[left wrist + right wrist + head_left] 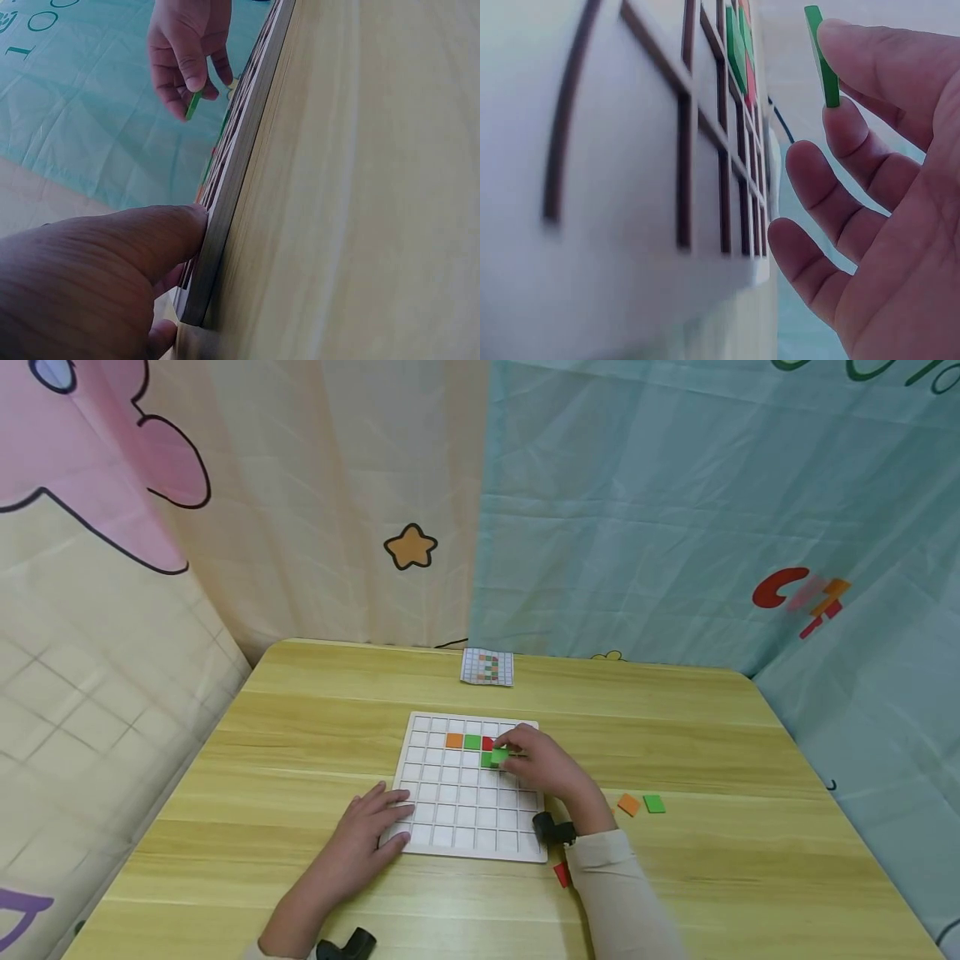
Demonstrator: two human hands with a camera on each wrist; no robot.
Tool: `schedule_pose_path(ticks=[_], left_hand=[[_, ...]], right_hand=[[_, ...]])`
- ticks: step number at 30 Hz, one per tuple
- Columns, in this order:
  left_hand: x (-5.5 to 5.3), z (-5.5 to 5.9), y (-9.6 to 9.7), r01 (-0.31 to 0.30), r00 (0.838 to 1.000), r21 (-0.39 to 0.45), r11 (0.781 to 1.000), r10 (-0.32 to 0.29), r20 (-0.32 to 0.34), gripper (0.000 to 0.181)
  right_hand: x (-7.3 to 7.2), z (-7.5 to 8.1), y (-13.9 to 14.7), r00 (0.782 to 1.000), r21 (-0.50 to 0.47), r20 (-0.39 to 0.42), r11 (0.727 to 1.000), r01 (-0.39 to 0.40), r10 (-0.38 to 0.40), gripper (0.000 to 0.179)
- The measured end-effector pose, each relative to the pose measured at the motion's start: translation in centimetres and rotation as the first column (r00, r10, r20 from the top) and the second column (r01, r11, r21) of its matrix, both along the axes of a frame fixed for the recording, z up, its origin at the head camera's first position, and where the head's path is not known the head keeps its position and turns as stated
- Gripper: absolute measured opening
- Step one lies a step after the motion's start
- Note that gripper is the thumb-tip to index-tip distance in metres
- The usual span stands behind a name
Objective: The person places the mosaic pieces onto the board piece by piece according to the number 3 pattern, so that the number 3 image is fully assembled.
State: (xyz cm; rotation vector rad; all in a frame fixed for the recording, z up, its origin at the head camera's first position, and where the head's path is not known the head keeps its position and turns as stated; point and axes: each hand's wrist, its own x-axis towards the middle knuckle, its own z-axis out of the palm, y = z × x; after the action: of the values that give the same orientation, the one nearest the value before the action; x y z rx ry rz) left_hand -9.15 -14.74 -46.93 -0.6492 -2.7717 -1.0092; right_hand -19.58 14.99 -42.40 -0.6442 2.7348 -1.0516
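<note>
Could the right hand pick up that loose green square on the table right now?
Probably not straight away: the right hand is already pinching another green square. Once freed, it likely could: the loose green square lies uncovered on the table, beside an orange square.

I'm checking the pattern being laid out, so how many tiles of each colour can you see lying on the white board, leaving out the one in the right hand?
Green tiles: 2
Red tile: 1
Orange tile: 1
Total seen on the board: 4
</note>
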Motion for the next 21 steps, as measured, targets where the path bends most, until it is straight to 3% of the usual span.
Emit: schedule_pose_path(ticks=[6,21], left_hand=[[0.0,-0.1,0.0,-0.001,1.0,-0.003,1.0,0.001,0.008,0.034],[0.0,0.0,0.0,-0.001,1.0,-0.011,1.0,0.001,0.002,0.034]], right_hand=[[0.0,0.0,-1.1,0.998,-0.027,-0.027,0.998,-0.065,0.065,0.02],[0.1,-0.5,-3.1,0.994,0.004,-0.01,0.994,-0.11,0.11,0.02]])
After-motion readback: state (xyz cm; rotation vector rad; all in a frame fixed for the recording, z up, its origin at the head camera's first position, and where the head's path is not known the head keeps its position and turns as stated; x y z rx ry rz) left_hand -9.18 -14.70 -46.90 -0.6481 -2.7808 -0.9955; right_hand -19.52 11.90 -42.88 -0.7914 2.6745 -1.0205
